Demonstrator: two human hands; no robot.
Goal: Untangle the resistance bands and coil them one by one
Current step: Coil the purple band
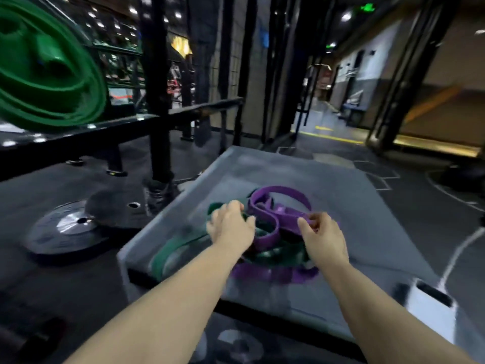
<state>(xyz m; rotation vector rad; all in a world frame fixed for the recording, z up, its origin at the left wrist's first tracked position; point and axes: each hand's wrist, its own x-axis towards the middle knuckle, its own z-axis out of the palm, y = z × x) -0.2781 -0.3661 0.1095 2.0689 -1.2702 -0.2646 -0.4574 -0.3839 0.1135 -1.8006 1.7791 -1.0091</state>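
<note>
Pulling the bands apart is the step in hand, seen from the head camera. A tangle of purple band and green band lies on the platform. At the tangle's right edge the right hand pinches a purple loop between thumb and fingers. At its left edge the left hand curls into green; blur hides whether it clamps. Best, I judge: pin green, lift purple slowly and feed it through the crossings, never yanking.

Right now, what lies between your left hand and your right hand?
In the head view, a loop of the purple band crossing over the green band fills the gap between the left hand and right hand.
</note>
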